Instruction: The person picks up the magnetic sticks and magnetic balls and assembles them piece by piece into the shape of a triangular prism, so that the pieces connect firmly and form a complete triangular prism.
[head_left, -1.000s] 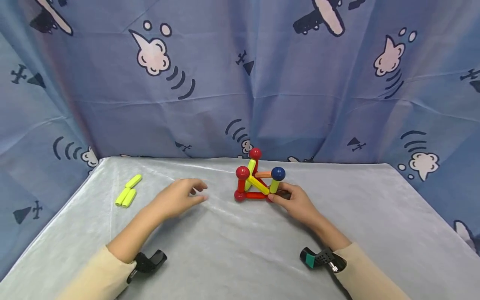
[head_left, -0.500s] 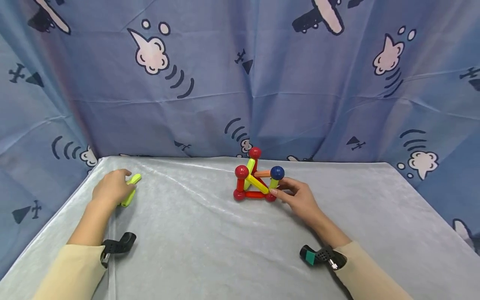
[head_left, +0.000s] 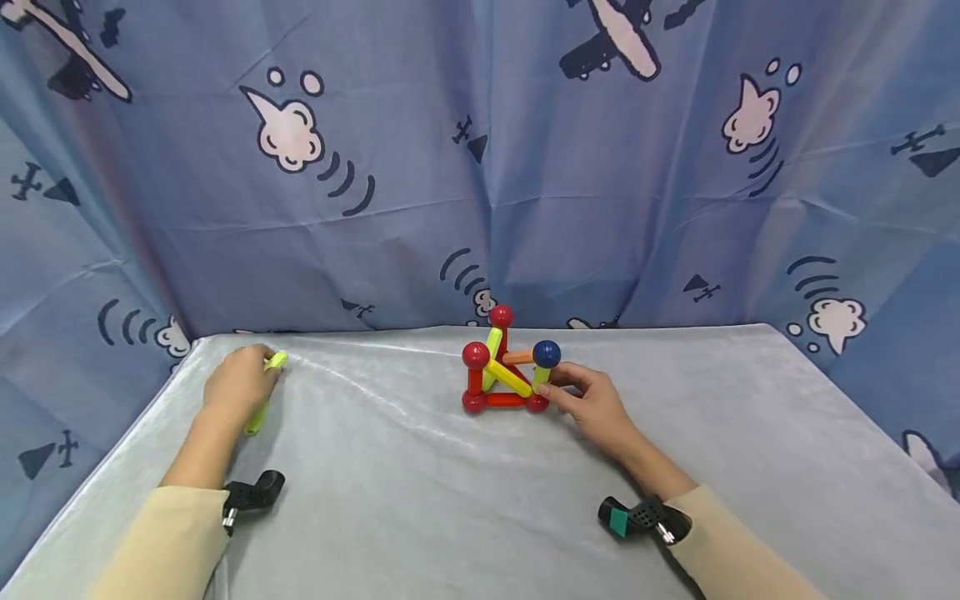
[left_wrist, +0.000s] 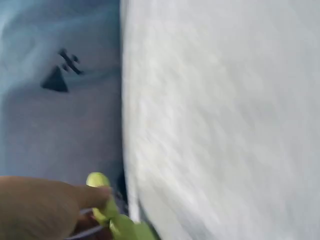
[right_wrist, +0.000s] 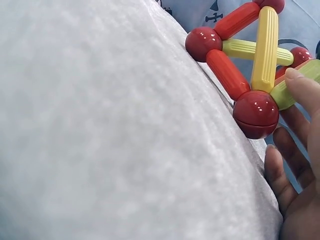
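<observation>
At the table's left side my left hand (head_left: 238, 385) pinches a yellow-green magnetic rod (head_left: 276, 360). Another yellow-green rod (head_left: 256, 418) shows below the fingers; the hand hides the rest of that group. In the left wrist view, blurred, fingers touch a rod (left_wrist: 98, 181). A magnetic ball-and-stick frame (head_left: 504, 400) of red, yellow, orange and yellow-green rods stands near the back middle, with red balls and one blue ball (head_left: 547, 354) on top. My right hand (head_left: 596, 410) holds the frame's upright yellow-green rod (right_wrist: 285, 95) under the blue ball, thumb against it, just above a red ball (right_wrist: 256, 115).
A silver-grey cloth (head_left: 390, 517) covers the table. Behind it and along its sides hangs a blue curtain (head_left: 360, 275) printed with planes and clouds. Black wrist cameras (head_left: 255, 492) sit on both wrists.
My left hand has moved left from beside the frame to the loose rods and now pinches one. The right hand stays at the frame. The head view has tilted slightly.
</observation>
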